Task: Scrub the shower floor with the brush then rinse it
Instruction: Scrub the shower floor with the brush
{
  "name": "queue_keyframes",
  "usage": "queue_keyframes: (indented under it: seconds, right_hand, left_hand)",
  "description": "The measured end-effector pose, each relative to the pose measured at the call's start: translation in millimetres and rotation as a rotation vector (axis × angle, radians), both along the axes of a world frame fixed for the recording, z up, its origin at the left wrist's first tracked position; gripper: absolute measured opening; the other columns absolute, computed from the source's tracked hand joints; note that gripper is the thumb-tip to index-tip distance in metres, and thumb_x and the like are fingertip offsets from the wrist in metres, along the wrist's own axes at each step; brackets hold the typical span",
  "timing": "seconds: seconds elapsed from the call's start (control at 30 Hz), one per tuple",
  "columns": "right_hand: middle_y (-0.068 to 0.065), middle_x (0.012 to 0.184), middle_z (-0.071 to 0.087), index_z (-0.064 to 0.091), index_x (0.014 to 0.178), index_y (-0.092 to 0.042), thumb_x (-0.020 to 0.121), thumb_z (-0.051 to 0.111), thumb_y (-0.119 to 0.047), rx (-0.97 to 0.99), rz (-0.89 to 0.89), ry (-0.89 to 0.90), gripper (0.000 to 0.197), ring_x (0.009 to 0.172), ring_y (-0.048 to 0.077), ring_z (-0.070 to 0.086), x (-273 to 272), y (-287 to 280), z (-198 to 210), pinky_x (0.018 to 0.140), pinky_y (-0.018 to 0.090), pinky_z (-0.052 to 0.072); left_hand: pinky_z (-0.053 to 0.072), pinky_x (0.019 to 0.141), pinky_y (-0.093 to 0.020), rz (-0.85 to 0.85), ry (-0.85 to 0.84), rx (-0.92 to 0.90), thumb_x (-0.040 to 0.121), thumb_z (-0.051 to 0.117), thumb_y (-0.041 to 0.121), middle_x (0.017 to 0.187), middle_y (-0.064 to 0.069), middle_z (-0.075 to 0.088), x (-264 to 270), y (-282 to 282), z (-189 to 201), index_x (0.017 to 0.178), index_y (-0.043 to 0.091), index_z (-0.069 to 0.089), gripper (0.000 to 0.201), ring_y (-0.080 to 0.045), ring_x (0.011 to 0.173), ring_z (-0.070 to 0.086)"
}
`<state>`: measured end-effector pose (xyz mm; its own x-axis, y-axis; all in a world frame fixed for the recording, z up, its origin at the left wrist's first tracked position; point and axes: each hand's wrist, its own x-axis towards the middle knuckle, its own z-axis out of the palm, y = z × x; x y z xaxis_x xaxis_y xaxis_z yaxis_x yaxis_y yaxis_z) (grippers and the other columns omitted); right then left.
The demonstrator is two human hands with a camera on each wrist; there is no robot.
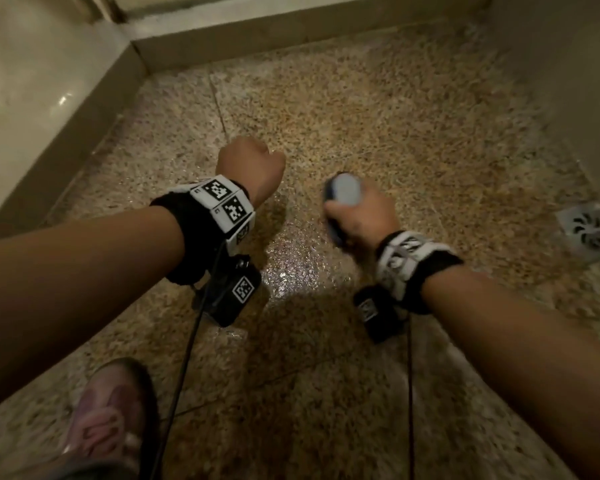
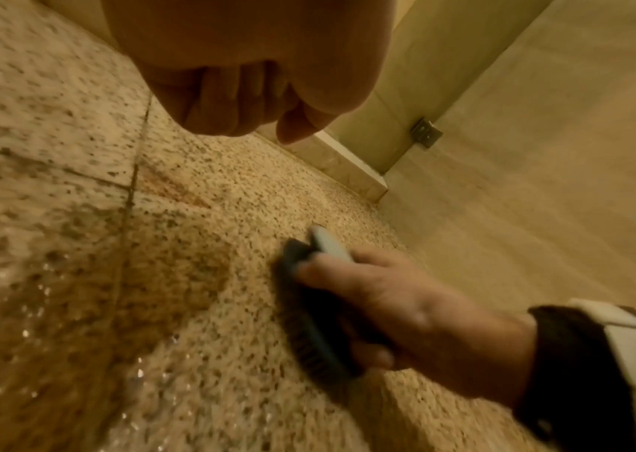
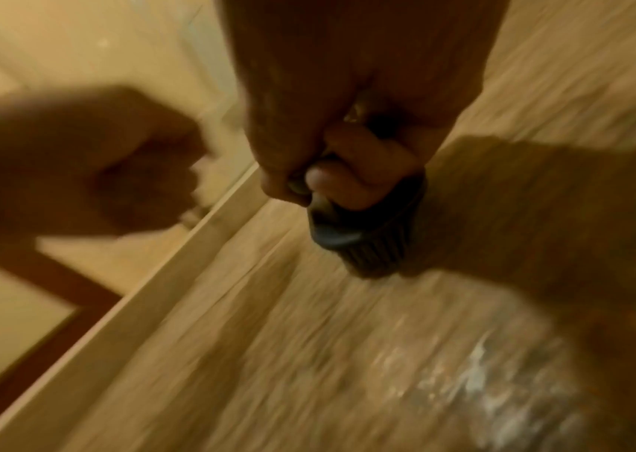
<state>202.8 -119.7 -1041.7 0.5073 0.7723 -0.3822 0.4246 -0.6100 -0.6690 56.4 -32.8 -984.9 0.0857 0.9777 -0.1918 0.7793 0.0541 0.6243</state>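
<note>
Gripping brush w/ right hand, fingers curled round its pale handle, dark bristles down on speckled shower floor, center of pic. Left hand just beside it, curled into a fist, holding nothing, above floor. Wet glint on tile btwn both wrists. Drain off to right, near wall. Raised curb at far edge.

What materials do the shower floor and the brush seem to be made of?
Shower floor: probably polished speckled stone or terrazzo, with tan and dark flecks, thin joints and wet glints. Brush: apparently moulded plastic, with a smooth pale-blue handle over a dark body and dark bristles.
</note>
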Motion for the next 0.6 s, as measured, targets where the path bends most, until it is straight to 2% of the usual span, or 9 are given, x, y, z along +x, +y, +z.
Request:
queue_keyframes:
  seconds: [0.1, 0.17, 0.27, 0.33, 0.4, 0.43, 0.5, 0.53, 0.6]
  right_hand:
    - [0.012, 0.117, 0.061, 0.051, 0.124, -0.011, 0.073, 0.075, -0.047, -0.082, -0.139, -0.153, 0.067, 0.103, 0.03, 0.061, 24.9, 0.8, 4.4, 0.077, 0.028, 0.046]
    - [0.01, 0.111, 0.062, 0.052, 0.121, -0.013, 0.071, 0.075, -0.047, -0.034, -0.138, -0.102, 0.065, 0.096, 0.028, 0.062, -5.9, 8.6, 7.9, 0.076, 0.032, 0.052]
    - [0.008, 0.096, 0.066, 0.06, 0.103, -0.013, 0.075, 0.071, -0.037, 0.045, 0.115, 0.04, 0.039, 0.084, 0.026, 0.066, -83.5, 19.9, 3.7, 0.068, 0.034, 0.055]
    - [0.02, 0.108, 0.064, 0.063, 0.105, -0.002, 0.084, 0.067, -0.017, 0.06, 0.327, 0.113, 0.026, 0.099, 0.032, 0.063, -128.7, 21.0, -5.8, 0.085, 0.039, 0.05]
    - [0.021, 0.109, 0.063, 0.063, 0.107, 0.001, 0.086, 0.067, -0.014, -0.003, 0.388, 0.179, 0.027, 0.098, 0.03, 0.06, -144.2, 19.5, -9.0, 0.083, 0.038, 0.046]
    - [0.015, 0.099, 0.064, 0.064, 0.102, -0.003, 0.085, 0.067, -0.018, 0.009, 0.377, 0.198, 0.023, 0.085, 0.025, 0.061, -137.0, 20.4, -9.8, 0.073, 0.036, 0.046]
    - [0.001, 0.081, 0.062, 0.06, 0.094, -0.015, 0.079, 0.072, -0.027, 0.014, 0.22, 0.18, 0.023, 0.062, 0.014, 0.059, -100.7, 21.6, -1.4, 0.056, 0.026, 0.05]
    - [0.0, 0.083, 0.064, 0.058, 0.096, -0.02, 0.073, 0.076, -0.032, 0.014, 0.069, 0.163, 0.032, 0.062, 0.012, 0.061, -75.0, 22.0, 3.6, 0.053, 0.026, 0.053]
    - [0.004, 0.098, 0.066, 0.058, 0.112, -0.018, 0.067, 0.08, -0.04, 0.004, -0.166, 0.031, 0.054, 0.082, 0.021, 0.065, -14.9, 21.5, 4.3, 0.069, 0.034, 0.058]
  left_hand:
    - [0.024, 0.056, -0.029, -0.026, -0.043, 0.027, 0.08, 0.053, 0.018, 0.052, -0.003, 0.025, -5.7, 4.0, 10.3, 0.053, 0.017, 0.028, 0.037, -0.018, 0.054, 0.03]
    - [0.022, 0.052, -0.028, -0.015, -0.085, 0.038, 0.08, 0.054, 0.017, 0.051, -0.002, 0.024, -8.7, 3.5, 13.0, 0.051, 0.017, 0.026, 0.04, -0.017, 0.049, 0.024]
    - [0.022, 0.048, -0.03, 0.001, -0.094, 0.034, 0.081, 0.055, 0.018, 0.049, -0.003, 0.027, -10.0, 0.9, 14.5, 0.049, 0.014, 0.027, 0.042, -0.016, 0.046, 0.027]
    - [0.031, 0.053, -0.028, 0.007, -0.131, 0.035, 0.082, 0.056, 0.02, 0.051, -0.009, 0.037, -12.8, 2.5, 14.3, 0.05, 0.012, 0.037, 0.038, -0.021, 0.05, 0.04]
    - [0.04, 0.06, -0.031, 0.019, -0.17, 0.041, 0.084, 0.058, 0.02, 0.061, -0.019, 0.055, -17.7, 6.5, 13.6, 0.052, 0.006, 0.048, 0.036, -0.034, 0.072, 0.06]
    - [0.042, 0.062, -0.033, 0.019, -0.178, 0.044, 0.085, 0.058, 0.02, 0.064, -0.019, 0.059, -19.8, 9.2, 13.2, 0.05, 0.006, 0.043, 0.041, -0.038, 0.082, 0.061]
    - [0.043, 0.062, -0.035, 0.007, -0.172, 0.044, 0.084, 0.058, 0.021, 0.053, -0.012, 0.049, -24.2, 15.4, 11.8, 0.047, 0.009, 0.032, 0.047, -0.04, 0.068, 0.054]
    - [0.039, 0.059, -0.034, 0.008, -0.165, 0.046, 0.083, 0.058, 0.021, 0.048, -0.007, 0.038, -25.9, 18.8, 11.7, 0.047, 0.011, 0.031, 0.046, -0.034, 0.056, 0.044]
    - [0.031, 0.055, -0.029, 0.013, -0.148, 0.041, 0.082, 0.057, 0.021, 0.048, -0.003, 0.029, -26.5, 26.0, 11.7, 0.048, 0.014, 0.03, 0.044, -0.021, 0.048, 0.032]
